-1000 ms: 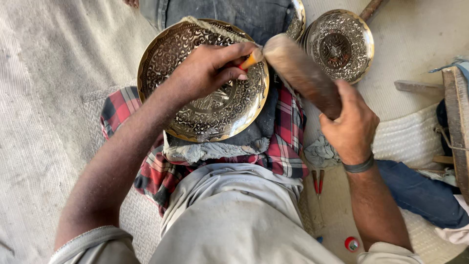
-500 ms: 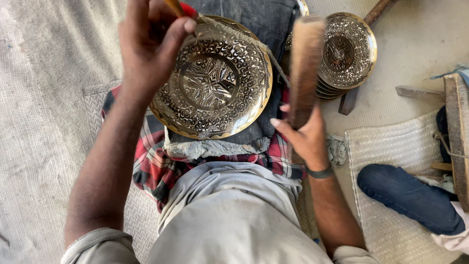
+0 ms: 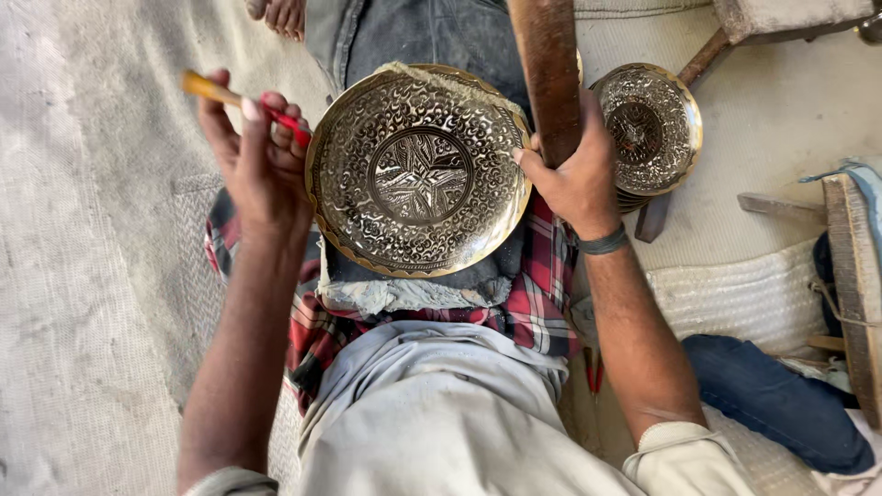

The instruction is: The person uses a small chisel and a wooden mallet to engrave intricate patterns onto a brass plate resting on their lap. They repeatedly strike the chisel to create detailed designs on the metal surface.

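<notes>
Engraved brass plate [image 3: 418, 170] rests tilted on a padded bundle of denim and plaid cloth [image 3: 514, 303] in the person's lap, its patterned face toward the camera. It lies between the two hands. The left hand [image 3: 262, 165] is raised just beside the plate's left rim, fingers curled shut around a thin tool with a yellow shaft and a red band [image 3: 243, 101], whose tip points up and away to the left. The right hand [image 3: 574, 179] sits against the plate's right rim, closed tight around a thick wooden mallet handle [image 3: 549, 73] that stands upright and runs out of the top of the view. A dark band circles that wrist. A smaller engraved plate [image 3: 648, 129] lies on the floor mat [image 3: 772, 119] just right of the mallet.

Half a second ago the left hand was higher, above the plate's upper left edge; it has since dropped to the plate's left side. The right hand, then lower and clear of the rim, has come up against it. The plate itself has kept its place on the lap.
</notes>
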